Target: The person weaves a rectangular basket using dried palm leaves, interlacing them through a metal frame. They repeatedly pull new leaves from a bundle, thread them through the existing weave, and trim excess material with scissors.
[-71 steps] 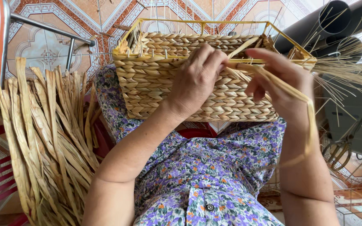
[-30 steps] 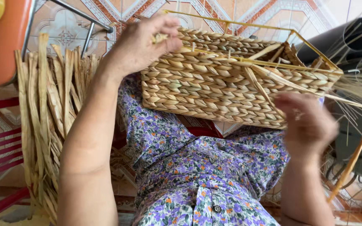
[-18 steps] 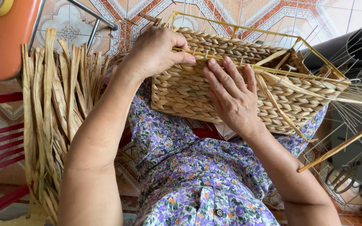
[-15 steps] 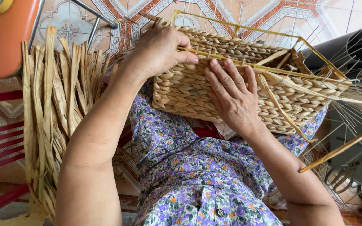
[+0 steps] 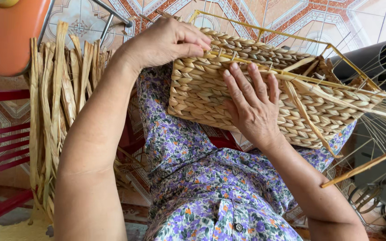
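A rectangular woven straw basket (image 5: 327, 111) on a yellow wire frame (image 5: 264, 29) rests on my lap, tilted down to the right. My left hand (image 5: 166, 40) grips its upper left corner, fingers curled over the rim. Flat against the near woven side lies my right hand (image 5: 251, 102), fingers spread and pointing up toward the rim. A loose straw strand (image 5: 307, 118) hangs from the rim down the side, just right of my right hand.
A bundle of dried straw strips (image 5: 59, 111) lies at my left. An orange chair seat (image 5: 5, 35) with metal legs is at top left, red bars (image 5: 1, 151) below it. A dark tube (image 5: 380, 58) and thin reeds (image 5: 380, 129) are at right. Patterned tile floor beyond.
My left hand moved from the basket's middle to its upper left corner. My right hand pulled a strand out to the right, let it go, then came to rest flat on the basket's side.
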